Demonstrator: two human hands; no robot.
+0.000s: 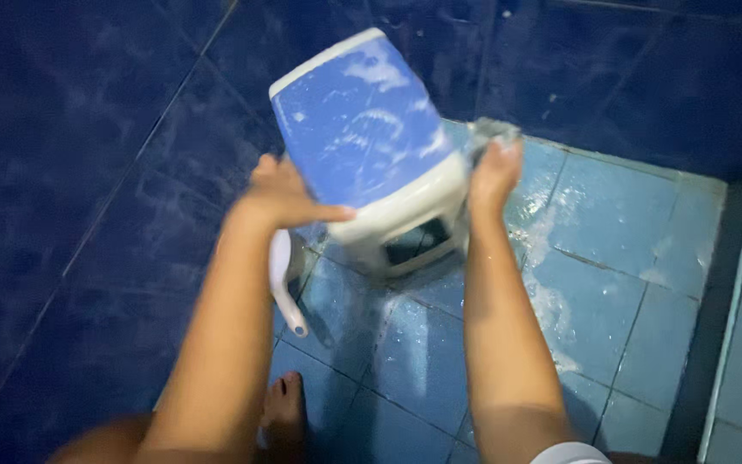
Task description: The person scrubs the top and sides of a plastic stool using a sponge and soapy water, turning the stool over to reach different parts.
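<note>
Above the wet floor (611, 223), the left hand (281, 193) grips the near left edge of a small plastic stool (362, 129), thumb laid across its white rim. The right hand (493, 172) is clenched around a pale, wet scrubbing pad or cloth (493, 133), pressed against the stool's right side; which of the two it is cannot be determined through the blur.

Stool position: lifted and tilted, blue seat panel facing up and toward the camera, white frame and legs pointing down and away. White soapy streaks cover the seat panel.

Progress, as judged from the frame: the seat surface appears lathered, and foam and water have run onto the light blue floor tiles below and to the right. Suds remaining on the seat suggest that rinsing is not yet done; the condition of the underside and legs cannot be assessed.

Surroundings: a curved white handle (285, 283) hangs below the left forearm, its object hidden. A bare foot (285, 412) stands on the tiles. Dark blue tiled walls (70, 172) enclose the corner.
</note>
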